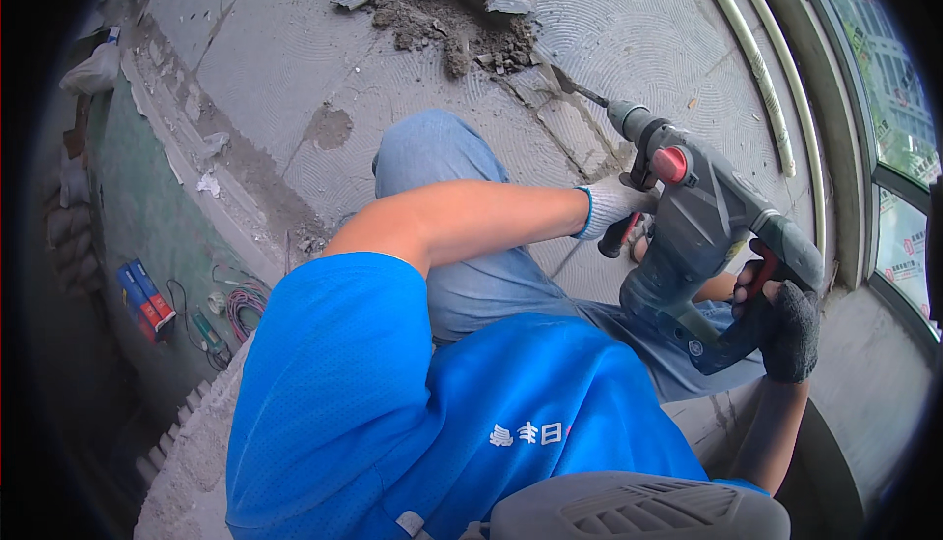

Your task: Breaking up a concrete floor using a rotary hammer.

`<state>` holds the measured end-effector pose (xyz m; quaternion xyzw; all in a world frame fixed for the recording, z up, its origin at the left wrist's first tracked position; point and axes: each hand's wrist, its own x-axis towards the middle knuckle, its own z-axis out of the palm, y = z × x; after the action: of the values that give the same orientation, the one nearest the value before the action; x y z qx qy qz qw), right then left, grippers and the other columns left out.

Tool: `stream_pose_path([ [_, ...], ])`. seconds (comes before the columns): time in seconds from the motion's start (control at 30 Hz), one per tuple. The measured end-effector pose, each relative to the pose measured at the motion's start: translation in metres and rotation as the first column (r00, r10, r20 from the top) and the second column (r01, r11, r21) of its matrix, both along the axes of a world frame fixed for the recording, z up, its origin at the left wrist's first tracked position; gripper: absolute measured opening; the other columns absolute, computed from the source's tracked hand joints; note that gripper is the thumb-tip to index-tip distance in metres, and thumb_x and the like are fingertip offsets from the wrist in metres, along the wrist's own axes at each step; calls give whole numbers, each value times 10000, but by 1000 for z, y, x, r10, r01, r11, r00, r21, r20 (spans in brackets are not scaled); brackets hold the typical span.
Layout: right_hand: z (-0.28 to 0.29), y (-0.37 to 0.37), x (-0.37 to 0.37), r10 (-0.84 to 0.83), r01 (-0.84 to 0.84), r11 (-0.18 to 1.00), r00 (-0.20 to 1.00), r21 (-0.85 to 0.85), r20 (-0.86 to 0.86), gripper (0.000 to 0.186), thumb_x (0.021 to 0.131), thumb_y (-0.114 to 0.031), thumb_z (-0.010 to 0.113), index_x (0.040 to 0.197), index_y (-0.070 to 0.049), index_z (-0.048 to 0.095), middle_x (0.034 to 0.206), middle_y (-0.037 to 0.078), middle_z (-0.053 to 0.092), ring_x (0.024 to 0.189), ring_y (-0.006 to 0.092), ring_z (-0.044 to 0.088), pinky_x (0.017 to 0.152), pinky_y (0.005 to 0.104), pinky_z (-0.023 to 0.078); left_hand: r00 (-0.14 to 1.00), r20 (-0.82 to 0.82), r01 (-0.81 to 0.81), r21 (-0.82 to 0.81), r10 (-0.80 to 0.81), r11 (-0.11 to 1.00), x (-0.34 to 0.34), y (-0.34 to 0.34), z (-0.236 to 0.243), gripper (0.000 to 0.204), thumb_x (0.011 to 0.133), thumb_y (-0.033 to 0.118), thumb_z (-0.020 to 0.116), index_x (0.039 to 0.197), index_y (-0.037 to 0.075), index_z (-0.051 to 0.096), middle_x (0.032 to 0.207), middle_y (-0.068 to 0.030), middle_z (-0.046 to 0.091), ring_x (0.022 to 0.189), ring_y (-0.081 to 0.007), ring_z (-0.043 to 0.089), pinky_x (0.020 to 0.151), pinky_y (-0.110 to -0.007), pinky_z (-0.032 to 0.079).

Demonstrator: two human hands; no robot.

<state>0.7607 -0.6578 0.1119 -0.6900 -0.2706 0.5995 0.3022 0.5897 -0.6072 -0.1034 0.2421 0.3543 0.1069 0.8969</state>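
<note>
I hold a grey rotary hammer [702,216] with a red knob. My left hand [614,206], in a white glove, is closed at its front side handle, partly hidden by the tool. My right hand [786,329], in a black fingerless glove, wraps round the rear grip. The chisel bit [587,90] points at cracked, grooved floor tiling [560,117], beside a heap of grey rubble and broken tile pieces [442,19]. My bent knee in jeans rests beneath my left arm.
Two white pipes [756,58] run along the right beside a window [899,108]. At left lie a green floor strip [142,196], blue-and-red boxes [145,294], coiled cables [246,309] and a white bag [90,68]. Stacked sacks [69,235] stand at the dim far left.
</note>
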Motion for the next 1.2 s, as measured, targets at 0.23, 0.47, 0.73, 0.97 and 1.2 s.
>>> stream_pose_path([
  [0.23, 4, 12, -17, 43, -39, 998, 996, -46, 82, 541, 730, -250, 638, 1183, 16, 509, 811, 67, 565, 689, 149, 565, 587, 264, 474, 966, 154, -176, -194, 208, 965, 14, -2, 0, 355, 909, 335, 533, 1137, 64, 562, 935, -73, 622, 801, -179, 599, 692, -327, 495],
  [0.47, -29, 39, -18, 102, -93, 993, 984, -68, 146, 223, 831, -143, 599, 1010, -14, 564, 682, 19, 514, 598, 130, 535, 530, 265, 439, 951, 128, -257, -185, 282, 949, 7, 24, 4, 400, 971, 260, 401, 1311, 59, 464, 1277, -127, 549, 1175, -231, 530, 987, -367, 435],
  [0.73, -32, 64, -16, 187, -172, 981, 962, -88, 198, 94, 804, -108, 598, 808, -14, 600, 621, 49, 571, 551, 130, 562, 511, 268, 455, 970, 29, -238, -79, 241, 968, 15, 31, -29, 419, 987, 315, 383, 1313, 66, 470, 1257, -122, 567, 1156, -218, 543, 972, -342, 442],
  [0.97, -52, 53, -7, 226, -211, 974, 911, -81, 346, 242, 736, -160, 653, 900, 18, 637, 684, 64, 623, 600, 140, 607, 573, 295, 503, 989, -79, -128, -47, 124, 991, 31, 15, -84, 530, 987, 452, 324, 1356, 83, 417, 1250, -74, 554, 1039, -172, 556, 820, -312, 471],
  [1.2, -49, 60, -1, 433, -337, 901, 756, -275, 492, 319, 713, -286, 681, 902, -29, 691, 697, 93, 681, 649, 172, 675, 652, 313, 526, 975, 190, -108, -30, 112, 994, 43, 16, -140, 500, 995, 326, 383, 1422, 83, 288, 1405, -87, 403, 1286, -219, 386, 1086, -347, 315],
])
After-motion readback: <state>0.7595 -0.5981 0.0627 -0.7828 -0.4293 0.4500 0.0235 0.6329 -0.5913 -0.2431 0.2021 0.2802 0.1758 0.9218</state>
